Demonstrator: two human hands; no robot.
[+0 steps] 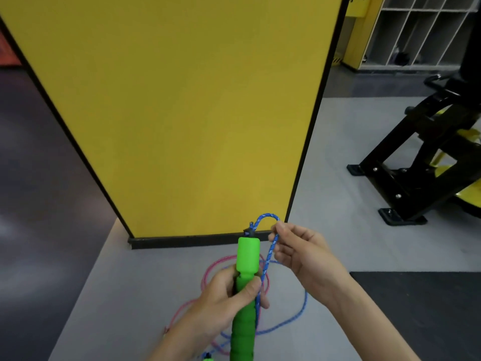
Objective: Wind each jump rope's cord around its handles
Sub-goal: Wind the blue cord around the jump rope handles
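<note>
Hands of 1 person worked on a jump rope above a grey floor (145, 295), seen from a head camera looking down. The left hand (229, 295) was wrapped around a green foam handle (247, 259), fingers and thumb curled at its narrow neck just below the thicker top. It held the handle upright, probably so the shaft stayed steady and open for winding. The thumb appeared to press the blue cord (270, 252) against the foam, likely to stop it slipping. The right hand (299, 254) pinched that cord between thumb and forefinger just beside the handle's top. There the cord arched out of a small dark cap and turned downward, a grip that seemed meant to guide a turn of cord around the handle. No wraps showed on the handle, so the winding looked barely begun. The rest of the blue cord lay in loose loops on the floor beneath the hands, tangled among the loops of a pink cord (208, 272) from a 2nd rope. A small green piece at the bottom edge was too cut off to identify. Behind stood a tall yellow panel (182, 113), with a black exercise machine (421, 162) to the right.
</note>
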